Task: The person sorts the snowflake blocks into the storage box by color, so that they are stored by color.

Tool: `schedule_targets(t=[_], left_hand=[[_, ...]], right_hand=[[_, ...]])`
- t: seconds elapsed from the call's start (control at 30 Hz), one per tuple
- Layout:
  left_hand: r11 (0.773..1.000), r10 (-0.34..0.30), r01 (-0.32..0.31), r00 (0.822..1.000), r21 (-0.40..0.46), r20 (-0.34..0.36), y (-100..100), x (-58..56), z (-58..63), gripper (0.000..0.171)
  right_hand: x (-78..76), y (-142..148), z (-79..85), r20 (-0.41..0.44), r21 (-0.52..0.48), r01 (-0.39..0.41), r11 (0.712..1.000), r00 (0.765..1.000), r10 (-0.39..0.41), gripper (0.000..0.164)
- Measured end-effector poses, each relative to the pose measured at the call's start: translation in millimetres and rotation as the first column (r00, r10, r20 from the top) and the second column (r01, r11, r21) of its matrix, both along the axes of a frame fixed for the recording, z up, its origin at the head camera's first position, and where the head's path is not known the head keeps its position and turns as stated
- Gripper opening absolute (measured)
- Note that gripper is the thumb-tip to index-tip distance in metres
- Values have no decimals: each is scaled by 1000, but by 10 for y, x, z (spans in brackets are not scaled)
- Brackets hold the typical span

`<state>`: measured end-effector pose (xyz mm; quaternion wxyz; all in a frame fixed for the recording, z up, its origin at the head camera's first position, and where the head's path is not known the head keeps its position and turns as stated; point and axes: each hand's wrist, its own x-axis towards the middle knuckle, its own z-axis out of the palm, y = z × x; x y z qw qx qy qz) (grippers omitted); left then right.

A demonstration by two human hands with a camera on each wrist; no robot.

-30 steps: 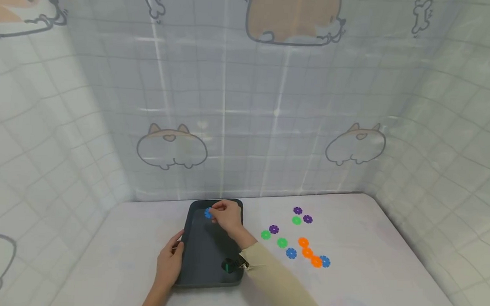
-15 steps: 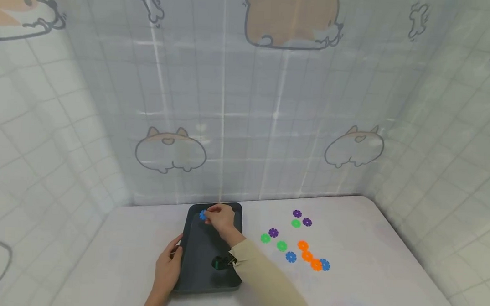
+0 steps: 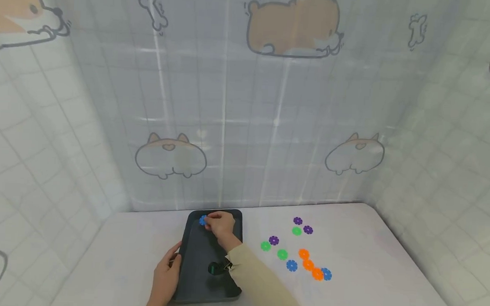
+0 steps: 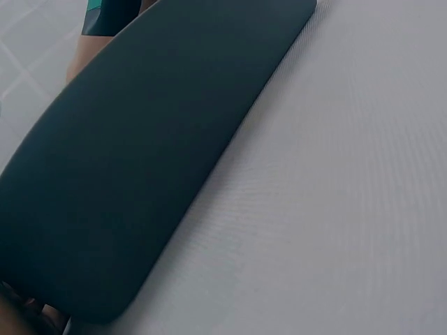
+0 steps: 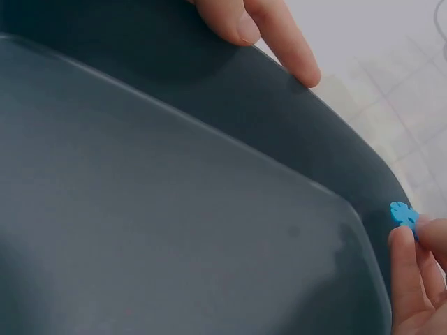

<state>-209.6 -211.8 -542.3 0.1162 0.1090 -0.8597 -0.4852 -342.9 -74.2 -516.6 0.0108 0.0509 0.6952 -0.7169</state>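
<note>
One blue disc (image 5: pixel 401 213) is edge-pinched by the right hand (image 3: pixel 221 223), far left in the tray (image 3: pixel 193 274); the left hand (image 3: pixel 167 270) touches its left side, fingers extended, apparently steadying it.

Your right hand (image 3: pixel 221 225) shifts left over the tray (image 3: pixel 196 274).
The blue piece (image 3: pixel 203 220) in its pinch is now nearer the tray's far left corner; your sleeve (image 3: pixel 260 281) follows leftward.
</note>
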Motion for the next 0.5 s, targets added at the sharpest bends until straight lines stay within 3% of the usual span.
schedule_targets(t=[0.23, 0.5], left_hand=[[1000, -5, 5, 1000, 13, -2, -6, 23, -3, 39], [1000, -2, 2, 1000, 12, 13, -1, 43, 22, 39]], right_hand=[[-44, -116, -96, -2, -4, 23, 1000, 1000, -23, 7], [-27, -216, -139, 63, -17, 48, 999, 997, -47, 8]])
